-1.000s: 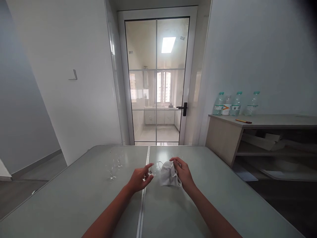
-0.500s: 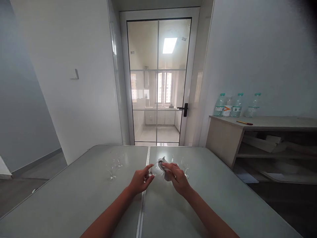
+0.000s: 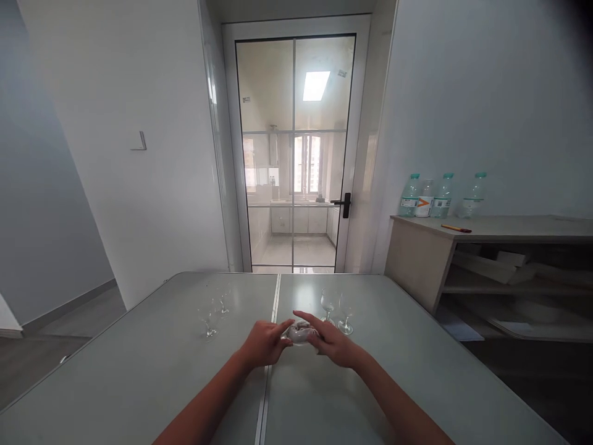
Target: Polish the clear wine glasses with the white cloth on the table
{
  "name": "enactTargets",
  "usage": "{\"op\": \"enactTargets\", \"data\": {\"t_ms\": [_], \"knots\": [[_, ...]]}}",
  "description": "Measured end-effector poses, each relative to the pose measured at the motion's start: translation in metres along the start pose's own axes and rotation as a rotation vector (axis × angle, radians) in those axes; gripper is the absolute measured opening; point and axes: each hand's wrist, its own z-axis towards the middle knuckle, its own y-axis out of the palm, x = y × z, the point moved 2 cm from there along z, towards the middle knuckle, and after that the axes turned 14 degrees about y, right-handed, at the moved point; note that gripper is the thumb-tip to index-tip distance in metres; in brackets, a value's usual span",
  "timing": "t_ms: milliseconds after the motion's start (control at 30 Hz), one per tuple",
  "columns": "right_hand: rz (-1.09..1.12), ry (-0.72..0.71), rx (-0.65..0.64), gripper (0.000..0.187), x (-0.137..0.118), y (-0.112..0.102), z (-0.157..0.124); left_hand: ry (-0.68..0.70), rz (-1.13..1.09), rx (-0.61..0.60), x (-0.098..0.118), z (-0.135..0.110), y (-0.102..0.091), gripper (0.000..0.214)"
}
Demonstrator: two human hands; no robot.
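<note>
Over the middle seam of the grey table [image 3: 139, 371], my left hand [image 3: 263, 341] pinches a small clear stemmed glass [image 3: 290, 334]. My right hand [image 3: 331, 342] presses a bunched white cloth [image 3: 301, 334] into that glass, fingers curled around it. Two clear stemmed glasses [image 3: 328, 305] [image 3: 345, 311] stand upright just beyond my right hand. Two more small glasses [image 3: 208, 321] [image 3: 223, 303] stand to the left of my left hand.
A glass sliding door [image 3: 294, 148] with a black handle is straight ahead behind the table. At the right stands a wooden shelf unit [image 3: 486, 247] with several water bottles [image 3: 442, 194] and a pencil on top. Open floor lies at the left.
The cloth, loose and draped beside the glass a second ago, is now bunched small between both hands. My right hand moved left and down, uncovering the two glasses behind it.
</note>
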Motion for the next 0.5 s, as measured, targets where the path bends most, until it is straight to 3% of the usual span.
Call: {"op": "enactTargets", "data": {"t_ms": [100, 200, 333, 433, 500], "knots": [[0.243, 0.129, 0.070, 0.051, 0.001, 0.000, 0.004, 0.016, 0.108, -0.002, -0.001, 0.004, -0.006, 0.043], [0.200, 0.092, 0.178, 0.050, 0.003, 0.002, 0.006, -0.088, -0.002, 0.042, 0.004, 0.008, -0.003, 0.043], [-0.027, -0.012, 0.246, 0.051, 0.010, 0.004, 0.005, -0.364, -0.576, 0.065, 0.012, 0.014, 0.009, 0.047], [-0.083, -0.053, 0.274, 0.045, 0.017, 0.003, 0.003, -0.545, -1.089, -0.042, 0.018, 0.017, 0.010, 0.042], [-0.074, -0.081, 0.276, 0.039, 0.020, 0.004, 0.004, -0.617, -1.305, -0.128, 0.021, 0.018, 0.007, 0.039]]}}
